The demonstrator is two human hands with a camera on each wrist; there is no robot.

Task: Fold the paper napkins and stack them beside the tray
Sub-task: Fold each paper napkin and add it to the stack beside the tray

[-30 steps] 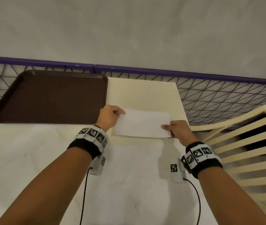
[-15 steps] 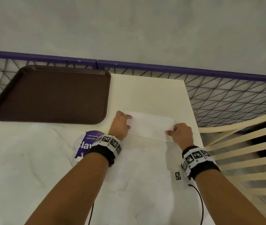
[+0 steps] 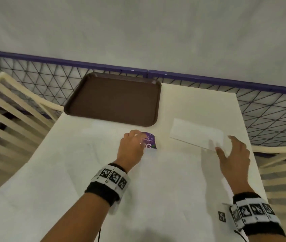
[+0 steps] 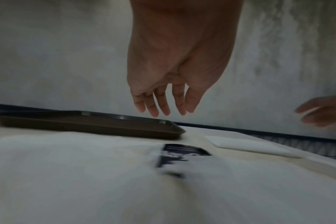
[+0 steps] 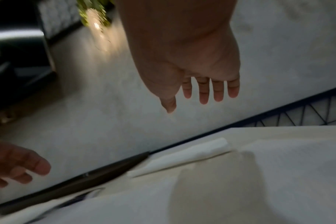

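Note:
A folded white napkin [image 3: 197, 134] lies flat on the table to the right of the brown tray [image 3: 116, 100]; it also shows as a folded napkin [image 4: 246, 145] in the left wrist view and a folded napkin [image 5: 182, 157] in the right wrist view. My right hand [image 3: 233, 154] hovers open just off its near right corner, fingers spread, holding nothing. My left hand [image 3: 131, 147] hangs with loose fingers [image 4: 161, 104] above the unfolded white napkins [image 3: 103, 180], beside a purple printed sticker [image 3: 148, 141]. The tray is empty.
A cream table [image 3: 199, 103] carries everything. A black wire mesh fence with a purple rail [image 3: 208, 79] runs along its far edge. Cream slatted chairs stand at the left [image 3: 7, 110] and at the right [image 3: 282, 172]. A grey wall lies beyond.
Both hands have let go of the folded napkin, which now lies flat beside the tray. My left hand moved left over the purple sticker; the right hand opened and drew back.

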